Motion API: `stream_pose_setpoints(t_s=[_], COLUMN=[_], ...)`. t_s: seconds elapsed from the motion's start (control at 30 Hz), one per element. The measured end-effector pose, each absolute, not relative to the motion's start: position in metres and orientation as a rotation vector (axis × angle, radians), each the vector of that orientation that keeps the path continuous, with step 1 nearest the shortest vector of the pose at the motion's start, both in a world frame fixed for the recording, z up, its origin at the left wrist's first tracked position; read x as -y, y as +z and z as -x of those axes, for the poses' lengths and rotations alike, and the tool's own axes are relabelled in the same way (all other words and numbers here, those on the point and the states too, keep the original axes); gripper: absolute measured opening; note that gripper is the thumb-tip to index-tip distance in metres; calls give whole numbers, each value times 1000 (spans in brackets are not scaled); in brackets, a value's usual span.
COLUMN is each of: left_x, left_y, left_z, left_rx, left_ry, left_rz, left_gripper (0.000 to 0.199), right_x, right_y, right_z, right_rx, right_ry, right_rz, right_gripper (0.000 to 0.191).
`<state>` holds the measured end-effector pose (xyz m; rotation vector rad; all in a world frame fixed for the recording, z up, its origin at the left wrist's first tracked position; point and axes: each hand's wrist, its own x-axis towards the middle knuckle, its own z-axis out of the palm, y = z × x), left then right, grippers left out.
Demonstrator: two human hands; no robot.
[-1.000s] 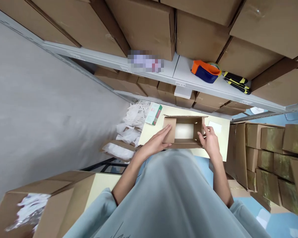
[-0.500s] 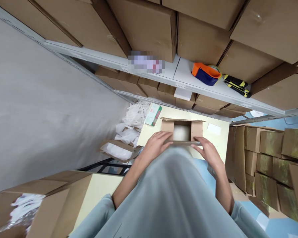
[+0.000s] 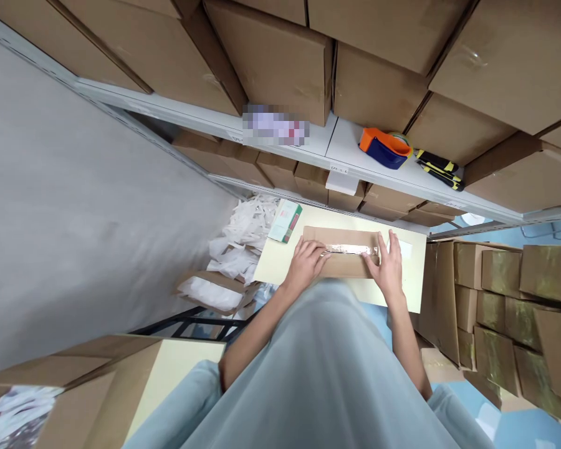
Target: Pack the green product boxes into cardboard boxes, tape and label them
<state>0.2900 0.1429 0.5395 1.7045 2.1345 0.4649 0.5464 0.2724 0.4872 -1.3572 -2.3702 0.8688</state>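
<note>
In the head view a small cardboard box point(image 3: 343, 267) lies on a pale yellow tabletop point(image 3: 280, 265), presenting a closed face with a shiny strip of clear tape point(image 3: 346, 249) along the seam. My left hand point(image 3: 305, 260) rests on the box's left end, fingers extended over the top and thumb near the tape. At the other end my right hand point(image 3: 386, 265) touches the box with its thumb, its fingers spread upward past the right edge. Neither hand is closed around anything. The inside of the box is hidden.
A green-and-white carton point(image 3: 285, 221) lies left of the box, and a white card point(image 3: 406, 249) right of it. A shelf point(image 3: 346, 134) above holds boxes, an orange-and-blue tape dispenser point(image 3: 386, 148) and yellow-black cutters point(image 3: 439, 169). Stacked boxes point(image 3: 500, 305) stand right.
The box showed its open inside before; now a closed, taped face is up. My hands have moved from its near edge to its two ends, and the right fingers have spread.
</note>
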Motion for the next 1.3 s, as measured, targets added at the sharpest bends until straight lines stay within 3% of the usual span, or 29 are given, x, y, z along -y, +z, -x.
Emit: stream_pose_setpoints(t_s=[0.1, 0.23, 0.4, 0.7, 1.07, 1.3], left_x=[-135, -143, -156, -131, -189, -178], left_y=[526, 515, 508, 508, 486, 498], left_z=[-294, -284, -253, -262, -241, -257], left_rx=[-2254, -2276, -2174, -2089, -2207, -2202], left_ry=[548, 566, 651, 585, 659, 651], left_rz=[-1563, -1352, -1098, -947, -898, -927], left_gripper=[32, 59, 81, 82, 90, 81], right_x=[-279, -285, -274, -202, -307, -266], right_y=[467, 448, 451, 465, 454, 457], right_z=[-535, -517, -507, -540, -505, -528], right_rx=[2346, 2167, 2092, 1973, 2111, 1957], right_ry=[1109, 1415, 1428, 1372, 1435, 1405], right_rz=[1399, 1534, 1563, 1756, 1705, 1694], right_gripper=[69, 75, 78, 80, 74, 72])
